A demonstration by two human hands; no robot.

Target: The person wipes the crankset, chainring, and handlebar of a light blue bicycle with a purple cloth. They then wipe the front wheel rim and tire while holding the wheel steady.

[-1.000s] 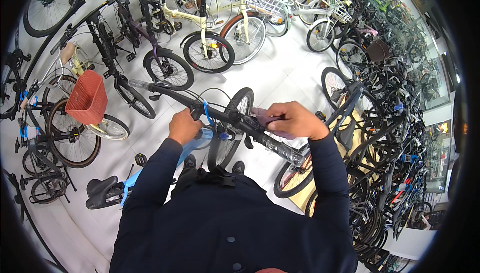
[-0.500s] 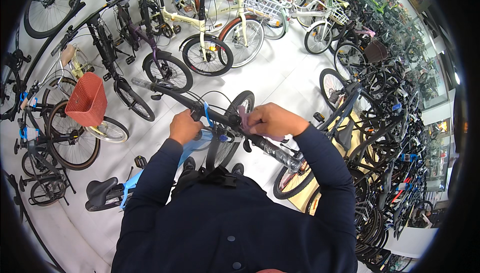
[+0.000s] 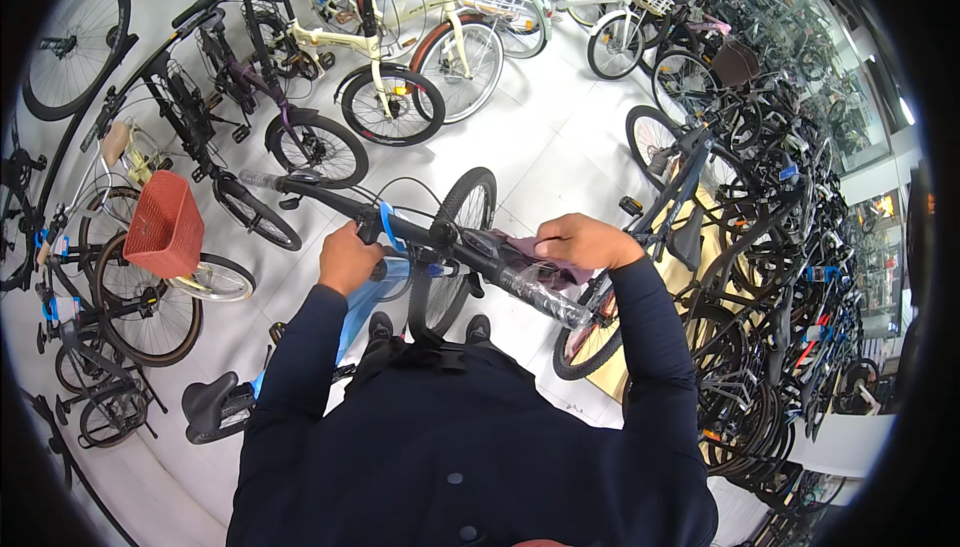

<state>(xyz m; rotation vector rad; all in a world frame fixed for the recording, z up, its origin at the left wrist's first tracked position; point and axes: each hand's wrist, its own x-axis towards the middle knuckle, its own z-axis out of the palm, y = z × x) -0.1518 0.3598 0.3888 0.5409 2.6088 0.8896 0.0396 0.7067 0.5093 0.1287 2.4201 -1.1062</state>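
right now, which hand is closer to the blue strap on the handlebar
Left. The left hand is close beside the blue strap, on its left side; the right hand is farther off to the strap's right, holding the purple cloth.

Brt indoor lt; floor (image 3: 560, 117) nr blown-out; fisheye bend, blk corners.

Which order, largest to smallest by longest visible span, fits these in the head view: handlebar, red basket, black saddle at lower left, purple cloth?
1. Handlebar
2. Red basket
Unranked: black saddle and purple cloth; they look similar, and the right hand hides part of the cloth.
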